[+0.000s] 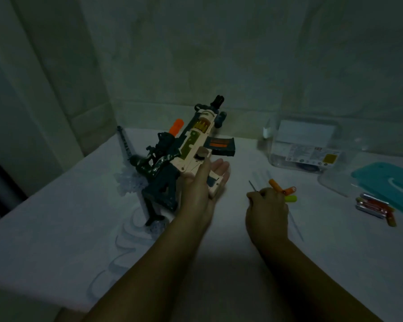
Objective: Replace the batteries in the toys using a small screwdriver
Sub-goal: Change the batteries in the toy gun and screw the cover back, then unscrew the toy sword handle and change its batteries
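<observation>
Right hand (266, 211), lower centre-right, is gripping the small screwdriver (254, 187), grip closed round it. Left hand (197, 189) is cradling the toy gun (193, 147) at centre, thumb clamped over it. Likely step: opening the battery cover; next, seating the tip in its screw. Batteries (372, 206) are lying far right.

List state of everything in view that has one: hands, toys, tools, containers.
left hand: holds toy gun from below
toy gun: lifted off table, tilted; battery cover not discernible
right hand: grips small screwdriver, tip clear of gun
spare screwdrivers: beside right hand
batteries: loose pile on table
teal lid: off, lying flat
clear box: upright, top unclear
toy soldier: on table, in neither hand
</observation>
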Demonstrator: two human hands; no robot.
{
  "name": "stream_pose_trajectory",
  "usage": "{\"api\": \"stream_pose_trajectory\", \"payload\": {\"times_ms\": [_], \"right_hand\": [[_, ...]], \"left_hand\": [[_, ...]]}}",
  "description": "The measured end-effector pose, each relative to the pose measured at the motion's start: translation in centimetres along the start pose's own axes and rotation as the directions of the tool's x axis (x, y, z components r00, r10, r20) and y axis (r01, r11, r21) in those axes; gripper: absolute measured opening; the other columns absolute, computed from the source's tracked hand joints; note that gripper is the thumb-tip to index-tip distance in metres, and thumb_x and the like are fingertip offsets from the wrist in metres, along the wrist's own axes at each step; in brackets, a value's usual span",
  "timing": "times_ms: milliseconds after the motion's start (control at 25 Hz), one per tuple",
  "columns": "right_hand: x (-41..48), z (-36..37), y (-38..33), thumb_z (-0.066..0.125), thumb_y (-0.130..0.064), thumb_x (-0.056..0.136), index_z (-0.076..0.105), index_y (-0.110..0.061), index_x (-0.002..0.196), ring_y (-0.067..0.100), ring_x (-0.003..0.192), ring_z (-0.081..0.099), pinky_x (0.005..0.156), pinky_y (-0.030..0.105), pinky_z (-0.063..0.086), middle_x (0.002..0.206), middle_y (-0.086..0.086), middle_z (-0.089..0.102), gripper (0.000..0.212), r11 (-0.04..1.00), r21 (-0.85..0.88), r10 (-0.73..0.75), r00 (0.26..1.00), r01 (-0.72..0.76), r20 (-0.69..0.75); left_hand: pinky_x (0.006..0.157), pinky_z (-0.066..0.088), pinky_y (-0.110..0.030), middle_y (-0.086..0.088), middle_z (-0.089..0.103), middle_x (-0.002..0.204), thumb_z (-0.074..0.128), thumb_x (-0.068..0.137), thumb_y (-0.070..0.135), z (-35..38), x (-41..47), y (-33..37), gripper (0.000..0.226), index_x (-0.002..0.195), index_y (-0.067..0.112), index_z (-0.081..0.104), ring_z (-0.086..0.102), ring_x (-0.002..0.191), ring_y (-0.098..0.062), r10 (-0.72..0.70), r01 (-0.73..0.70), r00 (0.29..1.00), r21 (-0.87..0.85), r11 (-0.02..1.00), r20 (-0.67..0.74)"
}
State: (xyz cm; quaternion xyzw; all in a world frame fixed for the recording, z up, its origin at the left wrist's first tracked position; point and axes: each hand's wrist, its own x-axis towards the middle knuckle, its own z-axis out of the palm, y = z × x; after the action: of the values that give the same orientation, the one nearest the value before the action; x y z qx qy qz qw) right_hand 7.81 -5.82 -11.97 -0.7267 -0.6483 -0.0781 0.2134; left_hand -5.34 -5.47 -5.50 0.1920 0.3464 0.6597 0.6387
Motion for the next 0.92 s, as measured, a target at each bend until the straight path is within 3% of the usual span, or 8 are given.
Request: {"api": "stream_pose_trajectory", "payload": {"times_ms": [160, 280, 400, 480, 600, 720, 840, 920], "right_hand": [[-0.8, -0.6, -1.5, 0.066, 0.002, 0.073, 0.073, -0.014, 0.097, 0.035, 0.103, 0.053, 0.083, 0.041, 0.044, 0.112, 0.017, 0.061, 0.029, 0.995, 0.091, -0.025, 0.999, 0.027, -0.024], [-1.5, -1.3, -4.5, 0.055, -0.007, 0.086, 0.068, -0.017, 0.11, 0.027, 0.116, 0.047, 0.096, 0.036, 0.041, 0.125, 0.011, 0.055, 0.03, 0.958, 0.266, -0.111, 0.994, 0.106, 0.001], [-2.4, -2.1, -8.1, 0.047, -0.015, 0.094, 0.063, -0.019, 0.118, 0.018, 0.113, 0.047, 0.096, 0.029, 0.041, 0.126, 0.004, 0.052, 0.029, 0.885, 0.41, -0.243, 0.97, 0.222, -0.001], [-3.1, -2.3, -9.7, 0.045, -0.019, 0.096, 0.062, -0.02, 0.12, 0.015, 0.112, 0.047, 0.095, 0.026, 0.041, 0.126, 0.002, 0.052, 0.029, 0.852, 0.46, -0.278, 0.961, 0.249, -0.005], [-4.0, -2.1, -11.3, 0.044, -0.021, 0.097, 0.06, -0.02, 0.121, 0.013, 0.111, 0.048, 0.096, 0.023, 0.04, 0.126, 0.002, 0.052, 0.029, 0.844, 0.489, -0.275, 0.96, 0.218, 0.046], [-4.7, -2.0, -12.8, 0.041, -0.03, 0.098, 0.056, -0.02, 0.125, 0.012, 0.112, 0.047, 0.096, 0.023, 0.038, 0.127, 0.002, 0.052, 0.032, 0.824, 0.538, -0.286, 0.95, 0.177, 0.126], [-5.0, -2.2, -15.1, 0.05, -0.05, 0.089, 0.042, -0.023, 0.136, 0.014, 0.114, 0.046, 0.096, 0.03, 0.041, 0.127, -0.001, 0.05, 0.055, 0.827, 0.543, -0.338, 0.901, 0.145, 0.273], [-5.2, -2.3, -16.7, 0.059, -0.05, 0.084, 0.035, -0.026, 0.139, 0.017, 0.108, 0.047, 0.092, 0.032, 0.043, 0.122, 0.0, 0.053, 0.065, 0.841, 0.508, -0.382, 0.868, 0.184, 0.317]], "left_hand": [[0.078, 0.062, -0.035, -0.017, 0.074, 0.108, 0.061, 0.097, 0.019, -1.0, -0.9, 2.3, 0.04, 0.133, 0.002, 0.054, 0.075, 0.093, -0.022, 0.077, -0.08, 0.996, -0.051, 0.996, -0.047], [0.075, 0.063, -0.036, -0.018, 0.073, 0.108, 0.059, 0.098, 0.016, -2.8, -1.4, 5.3, 0.036, 0.131, 0.003, 0.054, 0.075, 0.091, -0.023, 0.178, -0.187, 0.98, -0.106, 0.977, -0.094], [0.069, 0.063, -0.034, -0.012, 0.077, 0.095, 0.064, 0.095, 0.016, -5.7, -2.2, 8.5, 0.028, 0.122, 0.01, 0.059, 0.076, 0.085, -0.021, 0.23, -0.257, 0.955, -0.127, 0.958, -0.189], [0.063, 0.062, -0.035, -0.014, 0.077, 0.096, 0.071, 0.089, 0.015, -8.4, -2.0, 9.9, 0.03, 0.117, 0.011, 0.06, 0.076, 0.085, -0.024, 0.194, -0.256, 0.937, -0.194, 0.947, -0.289], [0.066, 0.061, -0.039, -0.014, 0.074, 0.113, 0.078, 0.083, 0.022, -12.5, -1.6, 11.1, 0.042, 0.121, 0.019, 0.061, 0.075, 0.093, -0.026, 0.165, -0.259, 0.905, -0.201, 0.945, -0.393], [0.081, 0.06, -0.046, -0.011, 0.07, 0.122, 0.07, 0.091, 0.024, -14.8, -1.1, 11.0, 0.041, 0.13, 0.023, 0.057, 0.072, 0.099, -0.023, 0.147, -0.231, 0.882, -0.137, 0.963, -0.449], [0.081, 0.06, -0.046, -0.013, 0.069, 0.123, 0.067, 0.094, 0.025, -15.4, -0.7, 10.8, 0.043, 0.133, 0.018, 0.053, 0.069, 0.104, -0.026, 0.11, -0.215, 0.881, -0.181, 0.96, -0.46], [0.087, 0.058, -0.047, -0.015, 0.069, 0.115, 0.063, 0.096, 0.031, -15.4, -0.6, 10.9, 0.037, 0.128, 0.014, 0.054, 0.069, 0.098, -0.026, 0.096, -0.171, 0.892, -0.134, 0.976, -0.442]]}}
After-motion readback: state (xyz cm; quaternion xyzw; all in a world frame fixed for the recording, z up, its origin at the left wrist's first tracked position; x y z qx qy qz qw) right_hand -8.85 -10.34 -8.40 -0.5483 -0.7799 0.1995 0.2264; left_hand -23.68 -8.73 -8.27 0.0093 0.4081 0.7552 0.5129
